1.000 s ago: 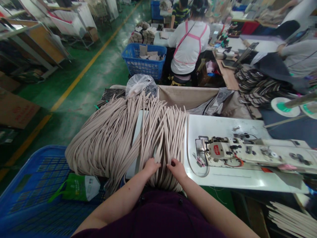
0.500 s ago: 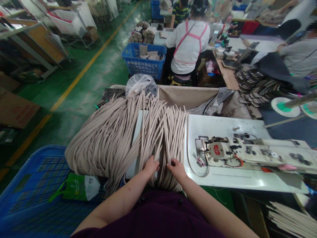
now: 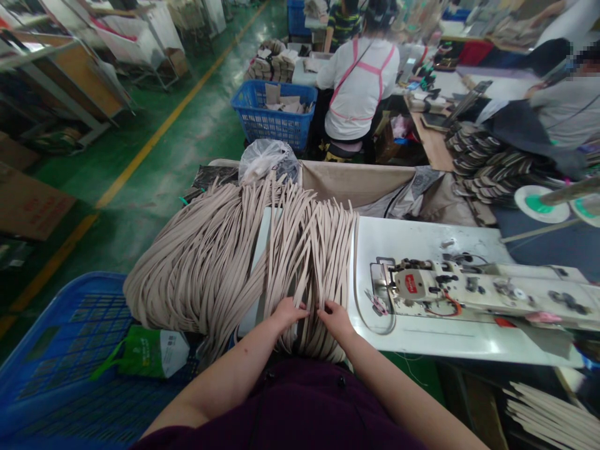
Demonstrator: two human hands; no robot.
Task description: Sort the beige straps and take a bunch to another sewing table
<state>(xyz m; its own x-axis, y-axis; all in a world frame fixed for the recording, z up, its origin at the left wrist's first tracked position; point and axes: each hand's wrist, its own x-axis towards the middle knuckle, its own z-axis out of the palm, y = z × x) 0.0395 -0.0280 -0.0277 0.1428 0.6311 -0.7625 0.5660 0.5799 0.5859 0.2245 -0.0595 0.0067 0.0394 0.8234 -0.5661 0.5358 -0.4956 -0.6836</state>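
Note:
Long beige fabric strips (image 3: 332,250) lie in a dense layer over the white machine table, their near ends hanging over its front edge by my body. My left hand (image 3: 288,314) is among them, thumb and fingers closed on a strip at the near side. Just to its right, my right hand (image 3: 336,320) pinches another strip between thumb and forefinger. A narrow gap separates the two hands, with dark space showing between the strips there. A larger heap of the same strips (image 3: 187,262) droops to the left.
The sewing machine (image 3: 412,284) stands right of the strips, with one strip looping toward it. At lower left is a blue basket (image 3: 89,281) holding a green bag (image 3: 143,353). Behind the table are a fabric-lined bin (image 3: 356,178) and a seated person (image 3: 359,87).
My left hand has shifted slightly right and its fingers reach closer to my right hand. The right hand stays nearly in place.

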